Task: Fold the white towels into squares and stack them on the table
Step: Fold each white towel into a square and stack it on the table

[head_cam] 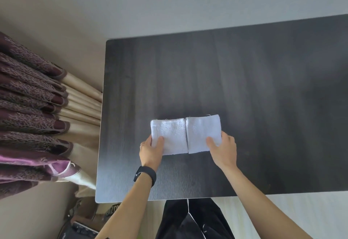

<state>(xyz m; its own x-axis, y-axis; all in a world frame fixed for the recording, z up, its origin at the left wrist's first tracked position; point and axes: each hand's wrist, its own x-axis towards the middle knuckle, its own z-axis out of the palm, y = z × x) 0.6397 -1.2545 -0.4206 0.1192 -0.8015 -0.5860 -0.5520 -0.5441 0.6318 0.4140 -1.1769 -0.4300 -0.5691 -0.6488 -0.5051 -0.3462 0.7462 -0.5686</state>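
Note:
Two folded white towels lie side by side, edges touching, near the front middle of the dark table. My left hand grips the near left corner of the left towel, thumb on top and fingers underneath. The right towel is gripped the same way at its near right corner by my right hand. Both towels look like flat squares, the right one sitting slightly farther back.
Purple and beige curtains hang just left of the table's left edge. A pale wall runs behind the table. Dark bags or gear lie on the floor at the near left corner.

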